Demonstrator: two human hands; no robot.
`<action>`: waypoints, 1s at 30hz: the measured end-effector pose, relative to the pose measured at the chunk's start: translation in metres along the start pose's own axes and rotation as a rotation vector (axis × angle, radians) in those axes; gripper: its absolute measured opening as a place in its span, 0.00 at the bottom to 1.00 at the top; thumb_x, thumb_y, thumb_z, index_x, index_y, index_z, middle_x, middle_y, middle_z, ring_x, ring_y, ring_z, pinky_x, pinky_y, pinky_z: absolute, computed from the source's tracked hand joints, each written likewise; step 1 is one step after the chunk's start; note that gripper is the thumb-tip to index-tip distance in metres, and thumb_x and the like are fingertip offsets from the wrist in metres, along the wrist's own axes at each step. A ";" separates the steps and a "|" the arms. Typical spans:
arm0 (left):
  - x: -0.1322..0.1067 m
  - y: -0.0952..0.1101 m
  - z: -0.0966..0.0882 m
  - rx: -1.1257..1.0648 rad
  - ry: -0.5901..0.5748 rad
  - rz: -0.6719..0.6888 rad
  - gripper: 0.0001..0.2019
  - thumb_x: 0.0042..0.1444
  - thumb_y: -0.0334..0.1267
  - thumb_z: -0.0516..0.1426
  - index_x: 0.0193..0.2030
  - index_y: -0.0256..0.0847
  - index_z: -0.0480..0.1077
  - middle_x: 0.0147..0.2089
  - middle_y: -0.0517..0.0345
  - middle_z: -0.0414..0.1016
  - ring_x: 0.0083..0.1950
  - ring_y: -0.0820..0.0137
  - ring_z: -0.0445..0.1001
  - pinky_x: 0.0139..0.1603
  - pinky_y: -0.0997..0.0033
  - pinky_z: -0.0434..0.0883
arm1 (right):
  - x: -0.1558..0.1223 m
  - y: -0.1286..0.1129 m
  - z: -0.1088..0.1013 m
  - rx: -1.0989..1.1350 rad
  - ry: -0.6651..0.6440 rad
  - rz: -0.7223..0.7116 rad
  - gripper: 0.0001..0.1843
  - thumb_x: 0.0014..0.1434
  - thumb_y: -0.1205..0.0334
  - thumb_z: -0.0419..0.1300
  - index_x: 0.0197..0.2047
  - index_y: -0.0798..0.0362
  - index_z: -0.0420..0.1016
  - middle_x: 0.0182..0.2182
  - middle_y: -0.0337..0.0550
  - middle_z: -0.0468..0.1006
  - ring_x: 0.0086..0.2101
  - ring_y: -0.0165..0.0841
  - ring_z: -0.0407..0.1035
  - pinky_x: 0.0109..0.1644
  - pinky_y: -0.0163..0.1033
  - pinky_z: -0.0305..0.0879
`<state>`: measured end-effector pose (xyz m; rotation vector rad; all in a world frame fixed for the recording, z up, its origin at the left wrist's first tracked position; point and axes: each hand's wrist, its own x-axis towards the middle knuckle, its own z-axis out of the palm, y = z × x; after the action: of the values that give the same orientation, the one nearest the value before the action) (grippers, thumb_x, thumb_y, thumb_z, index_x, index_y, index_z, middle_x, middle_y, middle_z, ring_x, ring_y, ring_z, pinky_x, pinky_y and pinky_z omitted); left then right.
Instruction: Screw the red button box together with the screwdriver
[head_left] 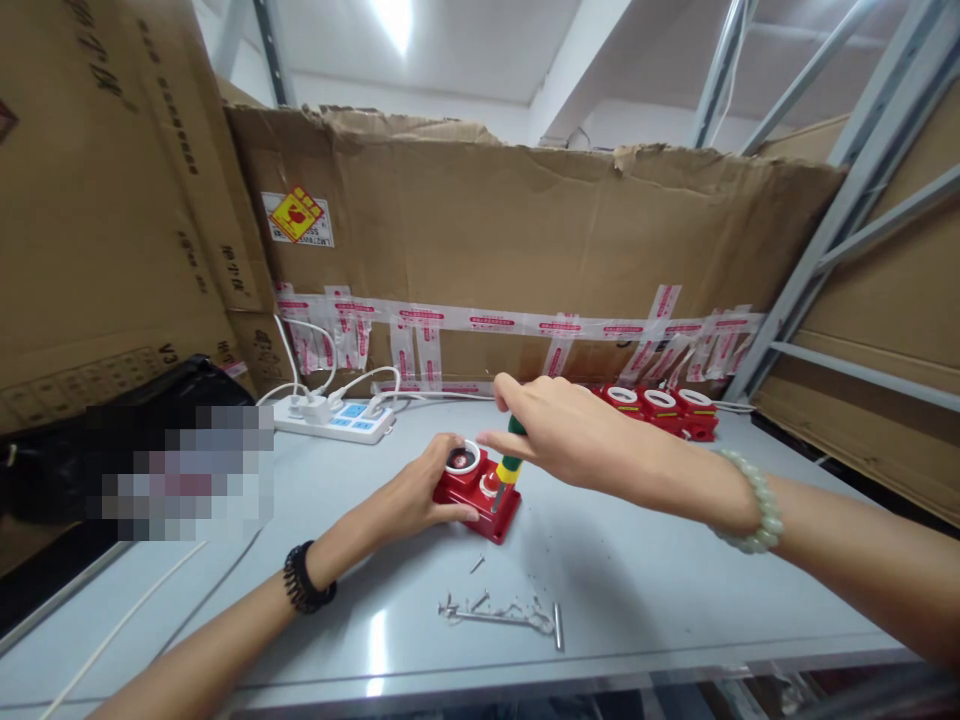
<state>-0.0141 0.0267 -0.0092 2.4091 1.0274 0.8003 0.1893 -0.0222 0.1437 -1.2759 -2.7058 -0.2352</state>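
Observation:
A red box-shaped device (491, 522) with a white-ringed round dial sits on the grey-white table. My left hand (421, 492) wraps around its left side, thumb near the dial and fingers along the front, holding it against the table. A screwdriver (510, 465) with a green and yellow handle stands nearly upright in my right hand (551, 425), its metal shaft down at the device's front face. Whether its tip sits in a screw is too small to tell. In front of the device lie a small screw (478, 563) and a metal T-shaped rod (558, 626) with loose bits around it.
Several more red devices (660, 405) with white rings stand in a row at the back right. A white power strip (337, 418) with plugged cables lies at the back left, near a black bag (202, 385). A large cardboard sheet (525, 230) stands behind the table.

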 end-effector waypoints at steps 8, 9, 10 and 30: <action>0.000 -0.001 0.000 0.016 0.015 0.025 0.32 0.49 0.50 0.63 0.55 0.43 0.52 0.53 0.47 0.61 0.50 0.57 0.67 0.48 0.56 0.68 | 0.002 -0.003 0.003 0.066 -0.003 -0.035 0.17 0.57 0.55 0.57 0.46 0.56 0.62 0.38 0.52 0.74 0.34 0.37 0.68 0.31 0.37 0.57; 0.001 -0.001 0.000 0.011 0.013 0.021 0.32 0.50 0.50 0.63 0.55 0.43 0.53 0.53 0.48 0.61 0.50 0.58 0.68 0.48 0.56 0.68 | 0.003 -0.003 0.005 0.014 0.008 0.009 0.19 0.59 0.51 0.56 0.45 0.57 0.62 0.36 0.53 0.75 0.33 0.39 0.69 0.30 0.38 0.56; 0.001 0.000 0.000 0.004 0.010 0.015 0.31 0.49 0.51 0.63 0.55 0.43 0.53 0.53 0.48 0.62 0.49 0.58 0.68 0.47 0.56 0.68 | 0.003 -0.002 0.007 -0.034 0.014 0.047 0.20 0.60 0.48 0.53 0.44 0.58 0.63 0.34 0.53 0.75 0.31 0.39 0.69 0.29 0.38 0.56; 0.000 -0.001 0.000 0.001 0.009 0.024 0.33 0.50 0.50 0.63 0.56 0.45 0.51 0.52 0.49 0.61 0.49 0.59 0.68 0.48 0.57 0.68 | 0.003 0.002 -0.004 0.133 -0.059 -0.048 0.11 0.52 0.60 0.60 0.38 0.54 0.65 0.30 0.41 0.72 0.29 0.31 0.63 0.26 0.35 0.50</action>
<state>-0.0143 0.0273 -0.0095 2.4256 1.0045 0.8196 0.1894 -0.0194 0.1485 -1.1998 -2.7509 -0.0224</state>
